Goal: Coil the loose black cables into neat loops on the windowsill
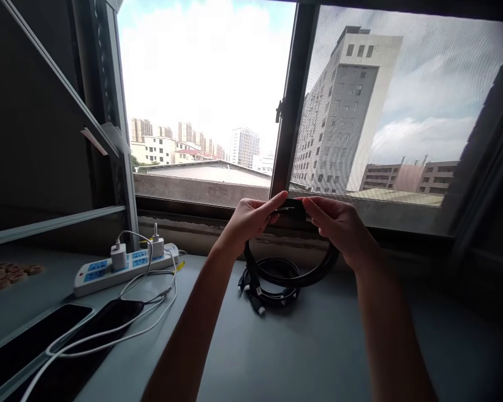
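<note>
My left hand (254, 218) and my right hand (337, 223) are raised in front of the window sill, both closed on a thick black cable (316, 276). Its loop hangs below them in a wide curve. Between my fingertips stretches a short, dark, flat piece (294, 206); whether it is a tie or a part of the cable I cannot tell. Behind and below the loop, a coil of thinner black cable (291, 263) lies on the grey table (310, 352). Several plugs, one of them a black connector (257, 306) with a metal tip, rest at its near side.
To the left stands a white power strip (126, 268) holding two white chargers (118, 257). A white cable (109, 336) loops over two dark phone-like slabs (33, 346). A metal frame post (128, 184) rises at the left, beside the window (304, 111).
</note>
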Motion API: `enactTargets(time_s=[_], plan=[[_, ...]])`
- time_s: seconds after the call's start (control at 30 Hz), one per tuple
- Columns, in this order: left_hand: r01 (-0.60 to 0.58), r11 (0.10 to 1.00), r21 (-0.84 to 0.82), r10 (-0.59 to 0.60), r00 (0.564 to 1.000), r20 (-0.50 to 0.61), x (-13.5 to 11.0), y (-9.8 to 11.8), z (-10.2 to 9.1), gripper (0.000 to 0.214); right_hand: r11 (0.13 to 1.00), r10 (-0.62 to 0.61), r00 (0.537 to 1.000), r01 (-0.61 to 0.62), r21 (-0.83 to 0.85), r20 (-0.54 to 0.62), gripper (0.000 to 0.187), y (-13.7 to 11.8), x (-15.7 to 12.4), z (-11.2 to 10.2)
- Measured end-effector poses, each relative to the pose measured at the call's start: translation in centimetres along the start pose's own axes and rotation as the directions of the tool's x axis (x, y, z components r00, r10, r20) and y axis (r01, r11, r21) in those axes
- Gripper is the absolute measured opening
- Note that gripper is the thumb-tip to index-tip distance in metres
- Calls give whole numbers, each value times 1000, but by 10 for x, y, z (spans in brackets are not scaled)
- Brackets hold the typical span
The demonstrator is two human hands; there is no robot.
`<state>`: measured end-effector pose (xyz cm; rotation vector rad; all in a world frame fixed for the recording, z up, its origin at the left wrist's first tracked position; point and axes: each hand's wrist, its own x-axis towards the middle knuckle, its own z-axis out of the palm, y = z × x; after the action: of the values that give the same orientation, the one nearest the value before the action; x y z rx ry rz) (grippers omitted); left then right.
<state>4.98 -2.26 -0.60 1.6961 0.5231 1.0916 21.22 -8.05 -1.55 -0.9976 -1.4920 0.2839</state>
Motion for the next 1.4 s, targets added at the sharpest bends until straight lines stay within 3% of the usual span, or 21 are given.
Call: enactTargets(time_s=[0.2,0.33,0.53,0.63,0.8,0.9,1.0,1.07,1.13,1.17,1.23,1.3,1.4], plan=[[-22,998,52,21,1000,12,1,-2,-2,55,991,113,988,-120,55,109,40,8,4,-2],[-69,991,118,77,995,-62,4,-7,-5,52,975,145,979,-166,146,147,42,16,8,2],[-100,987,128,115,987,-113,5,-8,-9,54,1000,-6,999,5,29,34,43,18,9,16],[-94,985,143,113,985,-130,3,-5,-10,56,1000,-27,999,27,4,47,46,14,7,17],[-3,989,149,6,1000,-22,1,-2,-10,57,999,23,990,-27,23,140,51,7,3,8],[81,989,123,-90,994,69,3,-2,-11,58,988,100,968,-123,89,229,55,7,3,4],[121,989,82,-133,977,164,4,-2,-10,60,977,180,962,-199,78,204,57,8,4,6],[146,987,62,-155,969,191,5,-3,-9,60,993,119,991,-120,19,65,58,8,4,9],[157,987,43,-162,969,184,6,-3,-8,58,995,-89,994,85,-50,-70,55,7,4,11],[160,987,19,-160,968,194,6,-3,-8,56,977,-203,976,196,-88,-83,50,6,4,12],[184,980,-78,-156,948,277,7,-3,-9,51,922,-360,933,359,-148,20,38,4,3,11],[246,945,-217,-144,905,400,9,-2,-10,45,878,-415,900,434,-203,132,32,4,3,8],[320,873,-369,-100,856,507,11,-2,-9,42,837,-462,881,470,-279,99,23,9,6,3]])
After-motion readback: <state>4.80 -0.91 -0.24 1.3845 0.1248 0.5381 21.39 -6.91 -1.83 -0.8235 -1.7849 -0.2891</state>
